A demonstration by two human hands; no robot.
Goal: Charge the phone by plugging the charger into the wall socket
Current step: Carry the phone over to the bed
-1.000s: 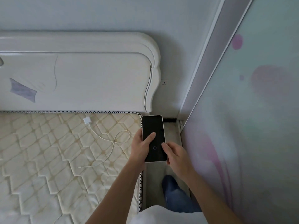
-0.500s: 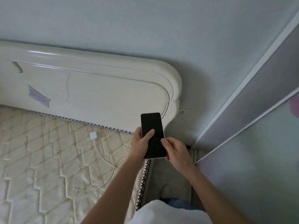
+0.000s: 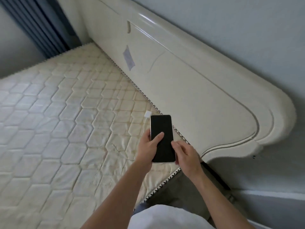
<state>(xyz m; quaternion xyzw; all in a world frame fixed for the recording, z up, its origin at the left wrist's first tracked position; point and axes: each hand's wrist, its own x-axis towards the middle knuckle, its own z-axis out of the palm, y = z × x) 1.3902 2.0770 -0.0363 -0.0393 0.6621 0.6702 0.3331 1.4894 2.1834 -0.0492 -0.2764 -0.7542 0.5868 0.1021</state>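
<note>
Your left hand (image 3: 148, 146) grasps the phone (image 3: 162, 138) by its left edge and back, thumb laid across the dark screen. The screen is blank, and no brand mark or writing can be read on the phone or anywhere else in view. Your right hand (image 3: 186, 156) sits at the phone's lower right corner with its fingers loosely curled and the fingertips touching the right edge and the glass; it closes around nothing of its own, and whether it bears any of the phone's weight cannot be told.

The phone stands nearly upright in your grip, its top end pointing away from you, over the corner of the bare quilted mattress (image 3: 66, 121). Just beyond the phone's top left corner, past your left hand, the white charger plug (image 3: 147, 114) lies on the mattress, with a short run of its white cable (image 3: 145, 125) showing before it passes behind your left hand.

Beyond both hands runs the cream headboard (image 3: 206, 100), which carries a greyish patch with nothing legible on it. Off past the rounded end of the headboard, to the right of your right hand, a small dark mark (image 3: 254, 157) sits on the pale wall (image 3: 247, 30); it is too small to identify. Far to the left of your hands hangs a dark blue curtain (image 3: 47, 27).
</note>
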